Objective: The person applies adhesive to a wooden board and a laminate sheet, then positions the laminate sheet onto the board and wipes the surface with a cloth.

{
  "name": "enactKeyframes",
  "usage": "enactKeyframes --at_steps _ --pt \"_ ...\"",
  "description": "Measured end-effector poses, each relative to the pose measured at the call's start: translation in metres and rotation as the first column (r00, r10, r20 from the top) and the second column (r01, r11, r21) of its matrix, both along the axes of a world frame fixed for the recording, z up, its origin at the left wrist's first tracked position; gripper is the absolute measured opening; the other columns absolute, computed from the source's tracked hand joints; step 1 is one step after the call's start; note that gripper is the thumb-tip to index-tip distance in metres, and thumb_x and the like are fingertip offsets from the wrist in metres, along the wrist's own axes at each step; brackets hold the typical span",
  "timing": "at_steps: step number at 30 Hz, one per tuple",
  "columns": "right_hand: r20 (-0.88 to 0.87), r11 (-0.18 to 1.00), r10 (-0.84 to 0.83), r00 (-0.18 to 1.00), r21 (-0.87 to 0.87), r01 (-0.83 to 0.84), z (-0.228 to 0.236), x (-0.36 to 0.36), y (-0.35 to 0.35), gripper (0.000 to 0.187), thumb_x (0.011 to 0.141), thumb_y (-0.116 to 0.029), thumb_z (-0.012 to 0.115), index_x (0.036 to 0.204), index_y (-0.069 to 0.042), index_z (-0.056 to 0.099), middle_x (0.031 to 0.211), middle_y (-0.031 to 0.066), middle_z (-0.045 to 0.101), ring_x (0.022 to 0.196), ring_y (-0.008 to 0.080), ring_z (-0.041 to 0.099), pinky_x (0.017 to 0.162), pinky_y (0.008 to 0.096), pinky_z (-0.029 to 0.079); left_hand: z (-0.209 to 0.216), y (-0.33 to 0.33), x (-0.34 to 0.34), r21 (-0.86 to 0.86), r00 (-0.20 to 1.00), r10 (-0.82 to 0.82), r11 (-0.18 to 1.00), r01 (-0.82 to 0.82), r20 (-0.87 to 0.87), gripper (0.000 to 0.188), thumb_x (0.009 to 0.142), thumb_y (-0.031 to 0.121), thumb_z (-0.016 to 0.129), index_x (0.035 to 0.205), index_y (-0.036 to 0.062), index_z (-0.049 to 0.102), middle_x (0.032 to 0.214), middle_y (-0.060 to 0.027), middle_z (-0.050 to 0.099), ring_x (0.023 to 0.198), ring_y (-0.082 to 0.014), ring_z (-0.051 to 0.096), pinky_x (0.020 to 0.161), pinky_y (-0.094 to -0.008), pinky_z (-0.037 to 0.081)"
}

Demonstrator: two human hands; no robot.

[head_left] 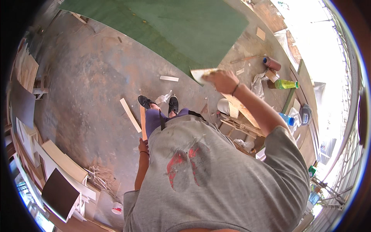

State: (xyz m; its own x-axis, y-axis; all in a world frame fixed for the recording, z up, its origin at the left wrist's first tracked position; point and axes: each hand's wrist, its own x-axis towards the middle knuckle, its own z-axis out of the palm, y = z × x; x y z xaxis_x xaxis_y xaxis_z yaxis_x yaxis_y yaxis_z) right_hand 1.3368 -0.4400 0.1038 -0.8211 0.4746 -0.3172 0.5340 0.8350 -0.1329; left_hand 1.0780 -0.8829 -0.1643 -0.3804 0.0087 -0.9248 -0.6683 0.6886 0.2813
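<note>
My right hand (223, 82) is closed on a flat whitish scraper-like piece (201, 73). Its straight edge lies at the near corner of a large green sheet (185, 31), and whether it touches the surface I cannot tell. Darker green patches run along the sheet's near side. Down beside my left leg, my left hand (143, 146) is closed around the upper end of a narrow wooden strip (143, 123). The strip reaches down toward my left shoe (144, 101).
Loose pale strips (130, 115) lie on the concrete floor (85, 85). To the right are a brown roll (272, 63), a green bottle (286, 84), a wooden stool-like frame (241, 125) and a cap (305, 115). Stacked boards (63, 156) line the left.
</note>
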Motion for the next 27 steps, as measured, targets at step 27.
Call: enactKeyframes --at_steps 27 --pt "-0.431 0.990 0.025 0.902 -0.117 -0.084 0.066 -0.115 0.038 0.041 0.081 -0.005 0.050 0.119 -0.016 0.057 0.107 0.0114 0.062 0.094 0.0328 0.059 0.080 0.0394 0.049 -0.006 -0.041 0.048 -0.052 0.992 -0.042 0.998 0.036 -0.121 0.072 0.088 0.063 0.030 0.111 0.0018 0.060 0.102 -0.0167 0.064 0.099 -0.0310 0.058 0.082 -0.0440 0.043"
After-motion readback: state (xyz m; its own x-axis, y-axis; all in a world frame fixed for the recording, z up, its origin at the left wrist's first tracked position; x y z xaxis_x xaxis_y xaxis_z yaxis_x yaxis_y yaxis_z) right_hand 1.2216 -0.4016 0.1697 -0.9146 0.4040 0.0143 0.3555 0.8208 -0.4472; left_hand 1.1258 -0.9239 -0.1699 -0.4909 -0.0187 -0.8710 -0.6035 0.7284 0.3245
